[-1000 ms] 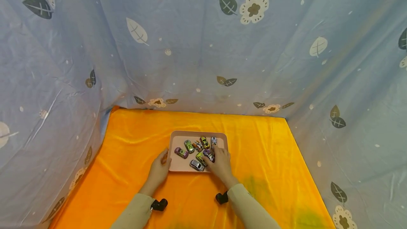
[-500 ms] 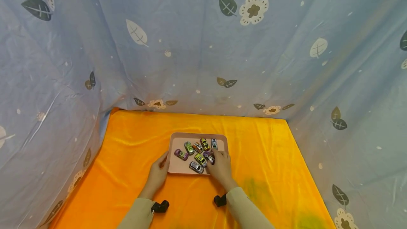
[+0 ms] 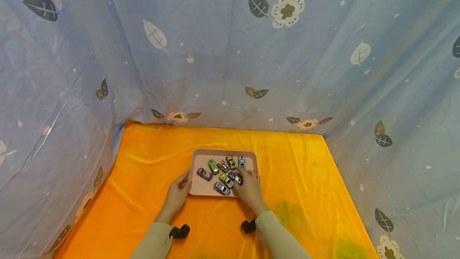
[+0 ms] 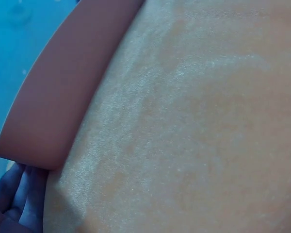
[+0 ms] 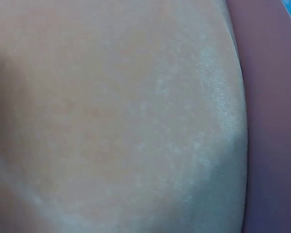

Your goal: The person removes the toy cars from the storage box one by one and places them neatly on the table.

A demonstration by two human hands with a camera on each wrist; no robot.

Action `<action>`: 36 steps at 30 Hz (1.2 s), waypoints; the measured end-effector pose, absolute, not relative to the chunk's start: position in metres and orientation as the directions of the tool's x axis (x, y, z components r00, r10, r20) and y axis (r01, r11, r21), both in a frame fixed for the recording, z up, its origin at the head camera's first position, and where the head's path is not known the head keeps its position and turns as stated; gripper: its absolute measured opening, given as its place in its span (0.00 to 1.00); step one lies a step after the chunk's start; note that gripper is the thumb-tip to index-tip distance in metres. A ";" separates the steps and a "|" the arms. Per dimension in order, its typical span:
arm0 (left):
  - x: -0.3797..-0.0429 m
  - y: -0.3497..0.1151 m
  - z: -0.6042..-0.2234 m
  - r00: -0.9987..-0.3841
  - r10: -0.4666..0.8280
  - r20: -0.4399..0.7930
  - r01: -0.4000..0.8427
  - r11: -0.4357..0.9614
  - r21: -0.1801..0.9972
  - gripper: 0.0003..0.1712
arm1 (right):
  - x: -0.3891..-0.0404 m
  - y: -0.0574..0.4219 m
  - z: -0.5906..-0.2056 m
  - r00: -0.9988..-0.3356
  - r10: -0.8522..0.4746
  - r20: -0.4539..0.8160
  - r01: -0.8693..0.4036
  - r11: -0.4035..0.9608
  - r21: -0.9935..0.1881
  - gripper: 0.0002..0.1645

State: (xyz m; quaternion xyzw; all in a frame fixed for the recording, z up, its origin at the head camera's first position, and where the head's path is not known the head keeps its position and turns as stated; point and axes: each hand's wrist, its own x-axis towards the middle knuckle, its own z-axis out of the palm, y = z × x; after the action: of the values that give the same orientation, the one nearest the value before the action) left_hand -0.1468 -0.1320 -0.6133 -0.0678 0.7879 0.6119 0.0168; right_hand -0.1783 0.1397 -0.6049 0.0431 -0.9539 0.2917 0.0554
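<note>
In the head view a pink tray (image 3: pixel 201 190) holds several small toy cars. My left hand (image 3: pixel 177 195) grips its left rim; in the left wrist view the fingers (image 4: pixel 31 194) lie against the outer wall of the tray (image 4: pixel 63 92). My right hand (image 3: pixel 250 190) reaches over the near right part of the tray, its thumb and fingers around a purple toy car (image 3: pixel 235 177). Beside that car are a yellow-green car (image 3: pixel 226 180) and a silver car (image 3: pixel 221 188). In the right wrist view the tray wall (image 5: pixel 274 126) shows, but the right hand's fingers are hidden.
Other toy cars in the tray are a purple-green one (image 3: pixel 204 174), a green one (image 3: pixel 213 166), an orange one (image 3: pixel 223 166), a yellow-black one (image 3: pixel 231 162) and a white one (image 3: pixel 242 162). Orange cloth (image 3: pixel 154 151) covers the table; a patterned blue curtain (image 3: pixel 215 51) surrounds it.
My right hand has drawn slightly back toward me, uncovering more of the yellow-green car. The purple car has shifted and turned a little. My left hand stays at the tray's left rim.
</note>
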 end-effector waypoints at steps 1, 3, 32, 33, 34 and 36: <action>-0.147 -0.132 -0.613 -0.990 -0.089 -0.110 -0.129 0.240 0.962 0.27 | -0.178 0.140 -0.605 -0.989 -0.053 0.138 -0.121 0.824 -0.553 0.29; -0.147 -0.132 -0.614 -0.989 -0.094 -0.114 -0.134 0.237 0.962 0.28 | -0.179 0.140 -0.605 -0.986 -0.058 0.154 -0.135 0.820 -0.556 0.28; -0.145 -0.131 -0.614 -0.988 -0.092 -0.125 -0.146 0.265 0.953 0.29 | -0.180 0.197 -0.587 -0.943 0.256 0.213 -0.065 0.485 -0.872 0.26; -0.144 -0.131 -0.614 -0.988 -0.092 -0.124 -0.144 0.265 0.954 0.29 | -0.181 0.200 -0.589 -0.939 0.279 0.203 -0.050 0.472 -0.880 0.26; -0.144 -0.131 -0.614 -0.988 -0.093 -0.123 -0.144 0.264 0.954 0.28 | -0.182 0.204 -0.590 -0.935 0.302 0.187 -0.029 0.461 -0.887 0.26; -0.145 -0.131 -0.613 -0.989 -0.093 -0.119 -0.139 0.264 0.955 0.28 | -0.185 0.210 -0.594 -0.928 0.342 0.151 0.015 0.440 -0.898 0.26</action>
State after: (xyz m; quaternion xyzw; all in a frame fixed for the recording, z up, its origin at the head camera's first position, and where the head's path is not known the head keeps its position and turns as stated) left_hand -0.1445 -0.1310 -0.6131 -0.0731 0.7946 0.6024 0.0192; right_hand -0.1846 0.2105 -0.5940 -0.1071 -0.8337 0.5184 0.1574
